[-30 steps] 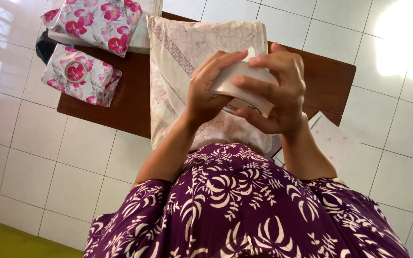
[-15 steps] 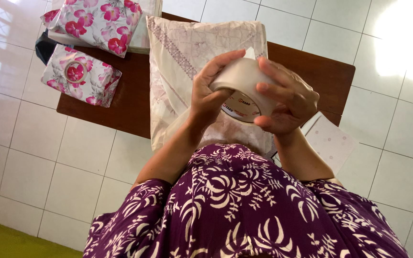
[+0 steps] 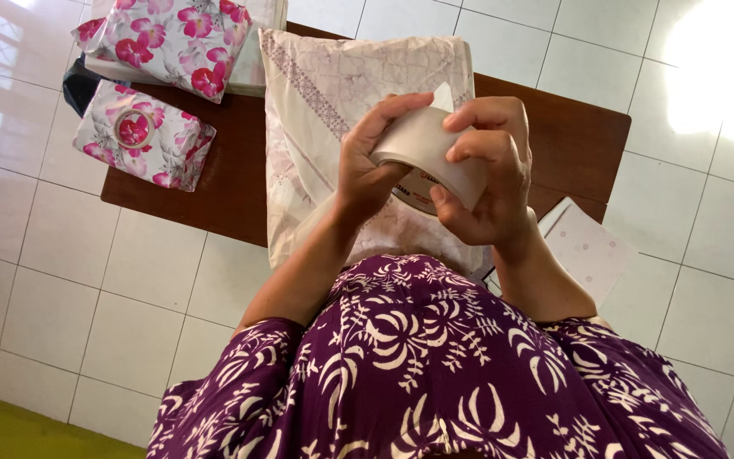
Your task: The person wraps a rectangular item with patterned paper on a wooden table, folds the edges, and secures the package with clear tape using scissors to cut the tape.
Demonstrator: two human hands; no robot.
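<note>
Both hands raised above worktop [image 3: 579,140], gripping tape roll [image 3: 429,153] between them. Left hand [image 3: 365,166] curled round roll's left edge, fingers over top. Right hand [image 3: 488,178] clasps right side, fingertips bent onto outer face. Pale patterned package [image 3: 333,76] lies on worktop beneath. Two pink floral parcels [image 3: 142,132] at far left; smaller tape ring [image 3: 134,127] rests on nearer one.

Beige tape roll [image 3: 425,146] (pink-flowered parcels [image 3: 142,133] nearby)
</note>
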